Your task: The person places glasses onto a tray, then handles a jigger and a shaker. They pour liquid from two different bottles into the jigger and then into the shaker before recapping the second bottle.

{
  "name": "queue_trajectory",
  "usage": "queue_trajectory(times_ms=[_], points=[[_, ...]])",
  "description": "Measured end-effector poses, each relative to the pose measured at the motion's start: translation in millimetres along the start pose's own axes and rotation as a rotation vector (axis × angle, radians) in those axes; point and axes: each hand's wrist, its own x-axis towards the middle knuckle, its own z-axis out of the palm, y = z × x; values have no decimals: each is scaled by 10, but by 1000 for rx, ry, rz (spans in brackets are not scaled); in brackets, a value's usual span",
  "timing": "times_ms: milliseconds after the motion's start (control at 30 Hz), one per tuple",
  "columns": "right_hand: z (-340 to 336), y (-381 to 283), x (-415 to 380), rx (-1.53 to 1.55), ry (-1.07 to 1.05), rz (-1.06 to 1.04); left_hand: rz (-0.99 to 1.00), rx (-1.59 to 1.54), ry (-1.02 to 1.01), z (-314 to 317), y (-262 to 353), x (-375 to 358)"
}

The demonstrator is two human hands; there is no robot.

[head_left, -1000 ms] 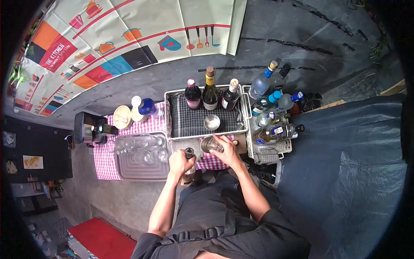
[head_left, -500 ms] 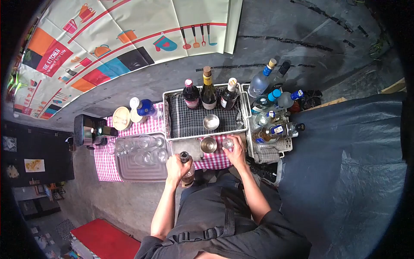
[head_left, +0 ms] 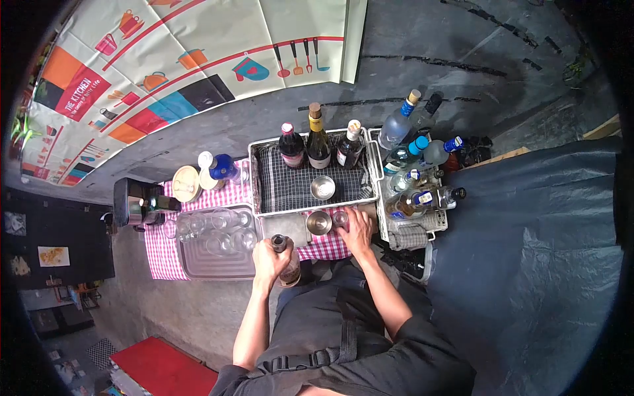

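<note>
My left hand [head_left: 267,261] is wrapped round the neck of a bottle [head_left: 290,272] with a dark top, held just in front of the table's near edge. The bottle leans, its mouth up and its base toward my body. With its fingertips, my right hand [head_left: 358,232] grips a small clear glass [head_left: 340,218] low over the checked cloth. Right beside that glass, on its left, stands a metal bowl [head_left: 319,223]. Between the bowl and the glass tray is a grey flat mat [head_left: 286,228].
A grey tray [head_left: 198,263] holds several clear glasses. Behind my hands, a white wire basket [head_left: 316,208] contains three bottles and another metal bowl [head_left: 323,188]. Several liquor bottles crowd a second basket [head_left: 432,224] on the right. A black appliance [head_left: 129,201] stands far left.
My right hand has moved slightly left with the small glass, bringing it next to the metal bowl. The bottle in my left hand has shifted only a little.
</note>
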Motion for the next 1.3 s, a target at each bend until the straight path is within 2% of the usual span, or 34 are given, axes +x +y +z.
queue_trajectory(times_ms=[33,100,267,333,400,467,533,600,633,667,733,833,867,933,1033,1200,1300], points=[[-4,43,-16,0,2,-1,4,-4,0,-21,16,-3],[14,203,-101,238,140,-13,14,-45,26,-48,17,-27],[-25,351,-138,140,65,65,20,-79,52,-103,-24,-112],[40,378,-90,-20,2,61,17,-111,59,-132,-28,-158],[132,439,-55,-14,25,59,49,-158,62,-154,-87,-196],[168,468,-41,-3,4,191,43,-153,63,-224,-29,-249],[105,437,-85,106,166,152,38,-151,66,-249,-14,-280],[-85,230,-149,296,235,251,86,-139,103,-251,-61,-326],[-243,71,-164,532,97,466,98,-162,106,-237,-94,-347],[-367,-70,-210,465,118,388,94,-164,107,-240,-100,-368],[-390,-390,-257,987,177,286,129,-140,71,-236,-87,-393],[-749,-1153,-239,1254,-130,120,172,-166,50,-227,11,-422],[-770,-1371,-220,1222,-159,17,199,-176,33,-235,50,-428],[-756,-1659,-226,1132,-233,-117,133,-144,-90,-325,138,-433],[-731,-1861,-220,786,-124,-374,144,-169,-108,-329,127,-453],[-732,-2063,-387,709,-122,-383,264,-224,-17,-219,-78,-501],[-588,-2117,-509,732,-49,-359,269,-285,-52,-300,-81,-572]])
